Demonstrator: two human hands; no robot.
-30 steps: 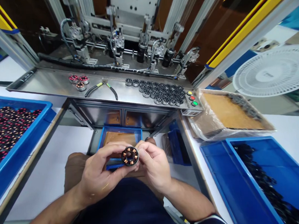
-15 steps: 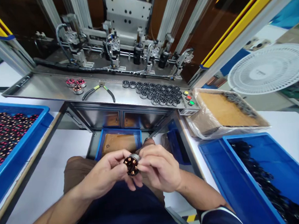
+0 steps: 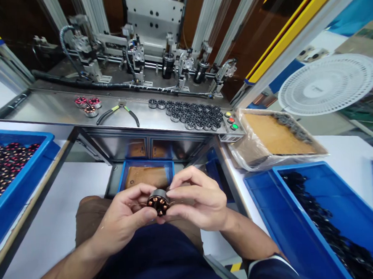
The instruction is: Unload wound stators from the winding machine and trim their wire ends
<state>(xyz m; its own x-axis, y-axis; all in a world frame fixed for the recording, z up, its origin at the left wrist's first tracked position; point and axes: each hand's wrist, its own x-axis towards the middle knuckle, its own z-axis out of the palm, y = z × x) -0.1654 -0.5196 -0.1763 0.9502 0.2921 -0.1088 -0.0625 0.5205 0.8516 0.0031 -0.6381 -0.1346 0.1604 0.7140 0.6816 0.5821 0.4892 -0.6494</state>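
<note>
A motor stator, with a grey metal ring and copper windings facing up towards me, is held low over my lap. My left hand is closed on its left side, the thumb pressed at the lower edge. On the other side my right hand has its fingertips and thumb at the stator's right edge, around a thin copper wire end. A second fine wire sticks out to the left, by my left fingers. The undersides of the stator and of the fingers beneath it are hidden.
Ahead, a steel ledge bears three wound stators, cutters and rows of dark ringed parts. Blue bins flank me, one with stators, one with black parts. Push buttons and a fan are right.
The stator has tilted and shifted slightly left and up, its ring now showing more at the top. My right fingers have spread wider at its right edge. The view has swung slightly right.
</note>
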